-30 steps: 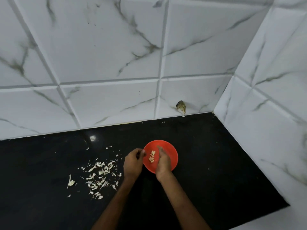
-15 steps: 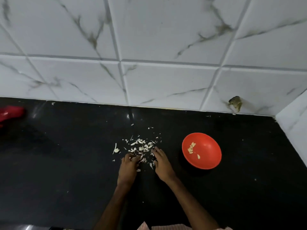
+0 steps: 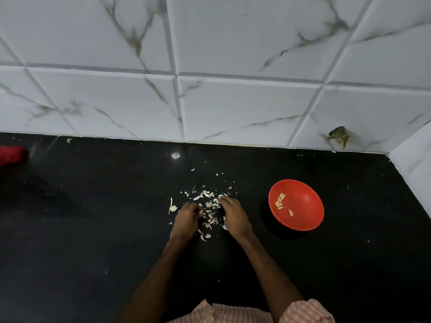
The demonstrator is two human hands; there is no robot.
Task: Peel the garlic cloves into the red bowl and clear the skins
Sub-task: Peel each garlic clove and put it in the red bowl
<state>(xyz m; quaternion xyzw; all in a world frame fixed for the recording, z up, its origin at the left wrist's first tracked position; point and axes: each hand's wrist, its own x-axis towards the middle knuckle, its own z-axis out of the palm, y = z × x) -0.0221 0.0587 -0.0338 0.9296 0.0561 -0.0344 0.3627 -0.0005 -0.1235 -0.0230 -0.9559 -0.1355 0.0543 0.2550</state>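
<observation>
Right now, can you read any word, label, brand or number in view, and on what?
None can be read. The red bowl is plain, the black counter and the wall tiles bear no print, and the red object at the left edge is too blurred to tell.

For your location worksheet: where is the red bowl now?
Head view: the red bowl sits on the black counter, right of the right hand and the garlic skins, untouched.

Red bowl [image 3: 303, 220]; black counter [image 3: 93, 229]; white veined tiles [image 3: 233, 108].
</observation>
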